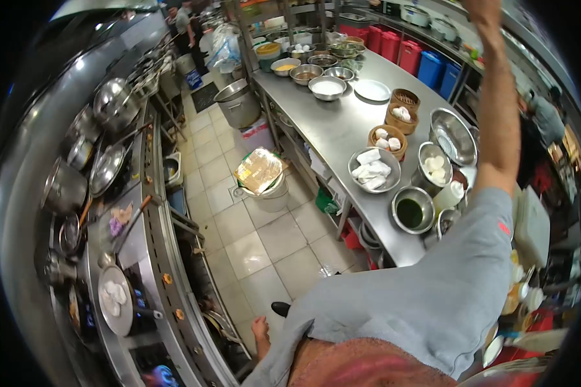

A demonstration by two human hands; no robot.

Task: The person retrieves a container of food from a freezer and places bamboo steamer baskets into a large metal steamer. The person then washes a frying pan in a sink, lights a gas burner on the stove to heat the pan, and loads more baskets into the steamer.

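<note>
Left hand: the left hand [260, 327] hangs low over the tiled floor [265, 235], to the right of the stove [186, 308]; fingers curled in, no object visible in the grip.
Right hand: the right hand [483, 5] is cut off at the top edge of the view; finger state and grip cannot be told. The raised arm crosses the right end of the desk [316, 121].
Pan: the pan [126, 324] sits at near left on the stove, holding white pieces [113, 298]; neither visible part of the hands touches it.
Ladle: the ladle [130, 227] lies at an angle just beyond the pan.
Burner: a blue flame [164, 375] shows at the near end of the stove.
Bucket: the bucket [269, 201] stands on the floor between stove and desk, with cardboard [259, 170] across its top.
Desk, near part: a bowl of white pieces [373, 171], a bowl of green liquid [410, 211] and a squeeze bottle [450, 196].
Desk, middle: bamboo steamers [402, 121], some with white items inside; the oval basin [454, 137] stands to their right.
Desk, far part: a white plate [372, 90] and several metal bowls [306, 75].
Far side: red bins [388, 45] and blue bins [430, 68] line up beyond the desk.
</note>
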